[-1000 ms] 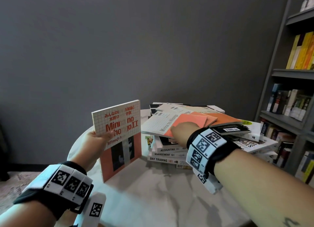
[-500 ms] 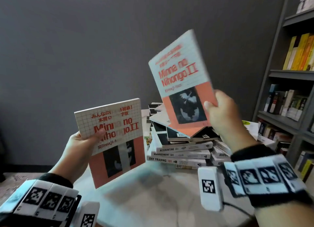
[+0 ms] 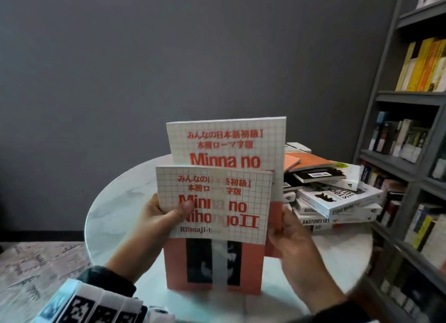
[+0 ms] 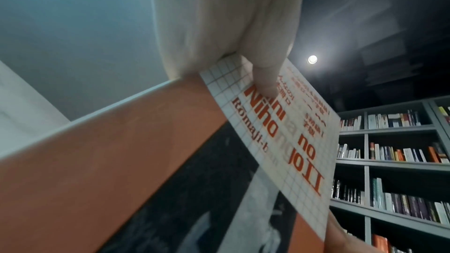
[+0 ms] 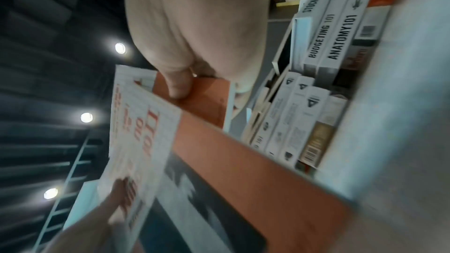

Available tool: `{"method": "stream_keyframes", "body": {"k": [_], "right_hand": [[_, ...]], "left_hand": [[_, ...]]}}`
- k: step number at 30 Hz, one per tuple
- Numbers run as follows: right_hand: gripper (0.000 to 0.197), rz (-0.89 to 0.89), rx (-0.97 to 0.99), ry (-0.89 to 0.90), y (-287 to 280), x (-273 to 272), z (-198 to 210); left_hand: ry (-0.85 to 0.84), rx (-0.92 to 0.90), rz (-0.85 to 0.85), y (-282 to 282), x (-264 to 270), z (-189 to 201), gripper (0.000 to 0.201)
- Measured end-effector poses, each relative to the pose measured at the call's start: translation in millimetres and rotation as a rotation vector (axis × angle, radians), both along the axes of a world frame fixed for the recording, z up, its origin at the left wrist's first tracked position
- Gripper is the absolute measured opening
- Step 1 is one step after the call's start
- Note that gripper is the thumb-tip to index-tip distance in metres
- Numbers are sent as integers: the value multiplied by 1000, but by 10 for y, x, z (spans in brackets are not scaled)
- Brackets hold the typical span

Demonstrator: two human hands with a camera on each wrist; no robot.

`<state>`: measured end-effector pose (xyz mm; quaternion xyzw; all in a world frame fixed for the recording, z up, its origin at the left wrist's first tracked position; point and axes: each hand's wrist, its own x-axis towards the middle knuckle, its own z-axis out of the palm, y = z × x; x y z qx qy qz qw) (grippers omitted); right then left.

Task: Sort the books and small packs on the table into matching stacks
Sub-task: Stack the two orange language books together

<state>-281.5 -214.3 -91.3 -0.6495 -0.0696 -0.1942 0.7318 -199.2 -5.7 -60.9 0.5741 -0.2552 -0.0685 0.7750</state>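
Two matching paperback textbooks — white grid-patterned upper covers with red "Minna no Nihongo II" lettering over orange lower halves — are held upright above the round white marble surface [image 3: 113, 202]. The front textbook [image 3: 214, 216] is gripped by the left hand [image 3: 154, 223], thumb pressed flat across the title and the fingers hidden behind it; the left wrist view shows the same thumb [image 4: 265, 76] on the grid cover. The rear textbook [image 3: 229, 144] stands directly behind the first, raised higher and offset to the right, so its top half shows above. The right hand [image 3: 292, 245] pinches its orange right edge — thumb on the front, fingers wrapped behind, as the right wrist view confirms. The two covers overlap and appear to touch. Just to the right, on the surface, lies a loose pile of white-spined paperback books [image 3: 333, 202] with titles such as "Anatomy 101" and "Budgeting 101". A grey bookshelf [image 3: 410, 134] lined with books stands at the far right.
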Motion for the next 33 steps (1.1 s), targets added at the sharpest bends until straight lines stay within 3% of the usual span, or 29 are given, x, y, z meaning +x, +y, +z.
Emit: {"method": "stream_keyframes", "body": {"k": [2, 5, 7, 9, 12, 13, 18, 22, 27, 30, 33], "right_hand": [[15, 18, 14, 23, 39, -24, -98], [72, 58, -57, 31, 24, -38, -215], [87, 91, -91, -3, 91, -41, -155], [77, 50, -96, -26, 147, -29, -92], [39, -40, -58, -53, 126, 39, -53], [38, -46, -50, -67, 125, 56, -27], [82, -54, -43, -118, 122, 113, 47], [75, -47, -43, -151, 119, 140, 65], [69, -47, -67, -148, 101, 174, 21], [73, -20, -116, -85, 77, 166, 72], [65, 23, -264, -11, 8, 145, 284]], "left_hand": [[-20, -47, 29, -44, -45, -21, 94], [-45, -107, 116, -127, -95, -58, 88], [-56, -124, 159, -176, -114, -86, 85], [-72, -132, 167, -203, -137, -102, 81], [-105, -121, 175, -228, -167, -85, 82], [-115, -116, 185, -233, -173, -66, 83], [-181, -109, 187, -248, -148, 68, 75], [-132, -61, 87, -238, -142, 55, 56], [-98, 18, -36, -194, -123, -19, 52], [-81, 16, -12, -160, -96, -29, 54], [-75, -13, 32, -96, -60, 1, 57]]}}
